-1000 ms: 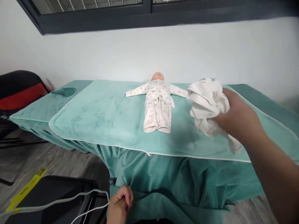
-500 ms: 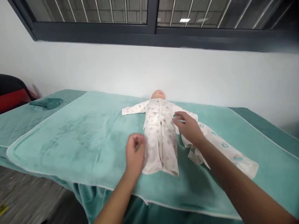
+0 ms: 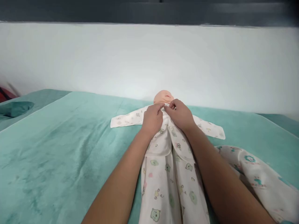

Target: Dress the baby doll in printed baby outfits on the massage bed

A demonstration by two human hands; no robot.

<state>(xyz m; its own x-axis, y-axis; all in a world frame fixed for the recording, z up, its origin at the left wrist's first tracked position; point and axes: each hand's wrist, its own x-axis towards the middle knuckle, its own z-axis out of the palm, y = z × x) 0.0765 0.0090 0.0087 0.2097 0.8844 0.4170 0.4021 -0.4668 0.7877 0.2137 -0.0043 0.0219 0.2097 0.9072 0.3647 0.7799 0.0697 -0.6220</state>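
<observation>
A baby doll (image 3: 163,96) lies on its back on a teal towel (image 3: 58,146), dressed in a white printed top and trousers (image 3: 168,174) with sleeves spread out. My left hand (image 3: 153,119) and my right hand (image 3: 179,115) meet at the doll's collar, fingers pinched on the top's front edges just below the chin. A second white printed garment (image 3: 254,177) lies loose on the towel, to the right of my right forearm.
A white wall rises straight behind the doll, with a dark window frame (image 3: 149,11) above it. A darker teal cloth lump (image 3: 14,109) sits at the far left, beside a sliver of red.
Both hands moved up from the doll's waist to its collar and closed on the fabric. The view came much closer and lower. The loose garment stays on the towel at the right.
</observation>
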